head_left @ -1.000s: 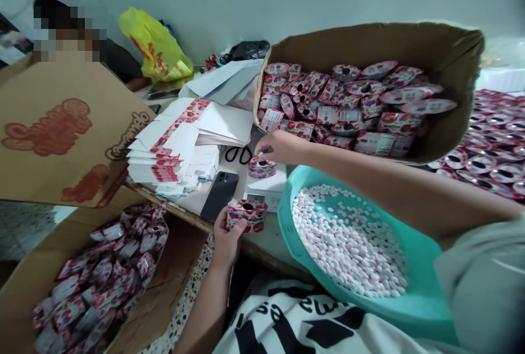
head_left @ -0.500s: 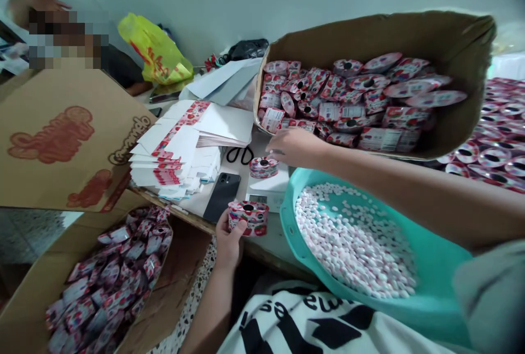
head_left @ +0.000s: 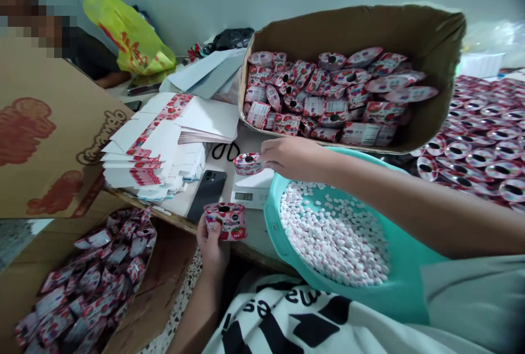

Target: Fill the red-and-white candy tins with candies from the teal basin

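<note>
My left hand (head_left: 213, 244) grips a small oval carton (head_left: 227, 221) with a red strawberry print and a dark hole in its top, held up in front of the table edge. Another such carton (head_left: 248, 163) stands on a white kitchen scale (head_left: 245, 197). My right hand (head_left: 293, 158) reaches across to it, fingers curled at its right end; the fingertips are partly hidden. Under my right forearm sits a turquoise basin (head_left: 274, 222) with many small white and pinkish candies (head_left: 332, 233).
A large cardboard box (head_left: 353, 25) of filled-looking cartons stands behind; another box (head_left: 164, 288) is low at left. Flat carton blanks (head_left: 164, 129), a phone (head_left: 207, 194) and black scissors handles (head_left: 225, 151) lie on the table. Rows of cartons (head_left: 488, 140) stand right. A person's arm (head_left: 112, 79) shows back left.
My right hand has come down from above the carton on the scale to its right end. The left hand still holds its carton. The camera view has shifted to the right.
</note>
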### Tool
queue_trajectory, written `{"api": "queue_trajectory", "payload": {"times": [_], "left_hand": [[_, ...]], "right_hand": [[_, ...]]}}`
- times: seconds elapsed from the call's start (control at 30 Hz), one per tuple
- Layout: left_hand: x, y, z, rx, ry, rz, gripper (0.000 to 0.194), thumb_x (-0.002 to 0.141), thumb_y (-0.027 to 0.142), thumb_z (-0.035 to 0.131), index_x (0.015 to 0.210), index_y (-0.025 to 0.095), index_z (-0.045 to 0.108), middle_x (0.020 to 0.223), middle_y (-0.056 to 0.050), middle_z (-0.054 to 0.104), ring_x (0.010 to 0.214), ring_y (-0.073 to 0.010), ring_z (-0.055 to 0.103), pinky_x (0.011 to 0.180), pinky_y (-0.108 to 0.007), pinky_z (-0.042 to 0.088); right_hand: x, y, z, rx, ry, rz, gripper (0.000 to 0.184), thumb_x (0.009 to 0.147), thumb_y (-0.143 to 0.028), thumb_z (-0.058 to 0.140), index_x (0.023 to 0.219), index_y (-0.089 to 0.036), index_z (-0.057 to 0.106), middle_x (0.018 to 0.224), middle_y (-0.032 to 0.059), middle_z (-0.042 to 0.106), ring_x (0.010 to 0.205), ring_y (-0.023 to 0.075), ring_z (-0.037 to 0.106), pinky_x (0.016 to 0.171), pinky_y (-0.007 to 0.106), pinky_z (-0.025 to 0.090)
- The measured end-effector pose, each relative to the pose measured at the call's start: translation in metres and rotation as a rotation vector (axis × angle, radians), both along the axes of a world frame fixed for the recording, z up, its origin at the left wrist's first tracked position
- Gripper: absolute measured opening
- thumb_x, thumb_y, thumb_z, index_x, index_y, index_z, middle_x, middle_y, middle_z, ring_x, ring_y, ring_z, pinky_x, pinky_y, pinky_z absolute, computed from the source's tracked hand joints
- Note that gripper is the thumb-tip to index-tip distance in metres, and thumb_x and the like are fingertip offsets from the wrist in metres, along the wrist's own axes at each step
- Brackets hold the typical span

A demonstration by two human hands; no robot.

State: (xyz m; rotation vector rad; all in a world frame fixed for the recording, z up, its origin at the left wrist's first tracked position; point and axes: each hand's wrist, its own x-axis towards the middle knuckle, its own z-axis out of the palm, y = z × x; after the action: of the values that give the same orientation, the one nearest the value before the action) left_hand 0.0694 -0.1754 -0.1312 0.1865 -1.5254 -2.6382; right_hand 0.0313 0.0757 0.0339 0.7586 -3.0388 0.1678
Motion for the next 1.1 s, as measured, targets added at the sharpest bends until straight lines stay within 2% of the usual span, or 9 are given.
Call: {"api": "queue_trajectory", "payload": {"times": [0.17, 0.33, 0.5, 0.6, 0.73, 0.9, 1.1], "left_hand": [[-0.003, 0.001, 0.005, 0.078, -0.028, 0.019, 0.039, 0.062, 0.042, 0.085, 0.091, 0.018, 0.072, 0.083, -0.003, 0.074, 0.074, -0.0180, 0.070, 0.070, -0.028, 0.057], [-0.006, 0.001, 0.006, 0.124, -0.059, -0.010, 0.037, 0.065, 0.043, 0.083, 0.091, 0.018, 0.072, 0.087, -0.004, 0.074, 0.077, -0.0177, 0.070, 0.075, -0.029, 0.057], [-0.005, 0.001, 0.005, 0.095, -0.028, -0.031, 0.038, 0.065, 0.042, 0.084, 0.092, 0.018, 0.072, 0.086, -0.003, 0.074, 0.079, -0.0167, 0.070, 0.075, -0.026, 0.057], [-0.005, 0.002, 0.004, 0.090, -0.031, -0.025, 0.039, 0.063, 0.042, 0.086, 0.091, 0.018, 0.073, 0.086, -0.004, 0.074, 0.080, -0.0169, 0.070, 0.075, -0.026, 0.057], [-0.006, -0.001, 0.001, 0.060, -0.053, -0.009, 0.042, 0.062, 0.042, 0.086, 0.094, 0.019, 0.072, 0.087, -0.003, 0.074, 0.079, -0.0168, 0.070, 0.073, -0.026, 0.056], [-0.004, -0.006, -0.004, -0.057, -0.070, -0.021, 0.045, 0.067, 0.045, 0.081, 0.103, 0.019, 0.071, 0.086, -0.003, 0.074, 0.075, -0.0185, 0.071, 0.071, -0.029, 0.056], [-0.004, -0.006, -0.003, -0.006, -0.067, -0.025, 0.040, 0.068, 0.042, 0.082, 0.098, 0.019, 0.071, 0.084, -0.001, 0.075, 0.074, -0.0170, 0.071, 0.070, -0.026, 0.057]], "right_hand": [[0.005, 0.015, -0.005, -0.031, -0.020, -0.095, 0.025, 0.095, -0.017, 0.046, 0.097, -0.017, 0.071, 0.104, 0.0088, 0.070, 0.094, 0.0199, 0.063, 0.077, 0.028, 0.042], [0.006, 0.025, 0.000, -0.052, -0.006, -0.132, 0.028, 0.094, -0.015, 0.046, 0.105, -0.016, 0.072, 0.108, 0.0099, 0.072, 0.101, 0.0217, 0.063, 0.083, 0.029, 0.043], [0.011, 0.030, 0.006, -0.048, 0.027, -0.169, 0.029, 0.092, -0.015, 0.046, 0.103, -0.019, 0.073, 0.104, 0.0083, 0.074, 0.092, 0.0210, 0.066, 0.077, 0.029, 0.045], [0.003, 0.027, 0.003, -0.121, 0.031, -0.120, 0.031, 0.092, -0.017, 0.046, 0.105, -0.020, 0.074, 0.103, 0.0072, 0.074, 0.089, 0.0201, 0.066, 0.077, 0.030, 0.045], [-0.027, 0.008, -0.007, -0.178, 0.031, -0.015, 0.032, 0.093, -0.017, 0.046, 0.110, -0.019, 0.073, 0.108, 0.0083, 0.072, 0.096, 0.0198, 0.065, 0.085, 0.030, 0.046], [-0.062, -0.015, -0.023, 0.016, -0.017, 0.087, 0.035, 0.092, -0.010, 0.044, 0.114, -0.014, 0.071, 0.110, 0.0123, 0.069, 0.099, 0.0212, 0.063, 0.089, 0.032, 0.046], [-0.070, -0.021, -0.031, 0.072, -0.024, 0.119, 0.026, 0.089, -0.005, 0.047, 0.096, -0.012, 0.071, 0.103, 0.0121, 0.069, 0.093, 0.0200, 0.062, 0.087, 0.030, 0.046]]}}
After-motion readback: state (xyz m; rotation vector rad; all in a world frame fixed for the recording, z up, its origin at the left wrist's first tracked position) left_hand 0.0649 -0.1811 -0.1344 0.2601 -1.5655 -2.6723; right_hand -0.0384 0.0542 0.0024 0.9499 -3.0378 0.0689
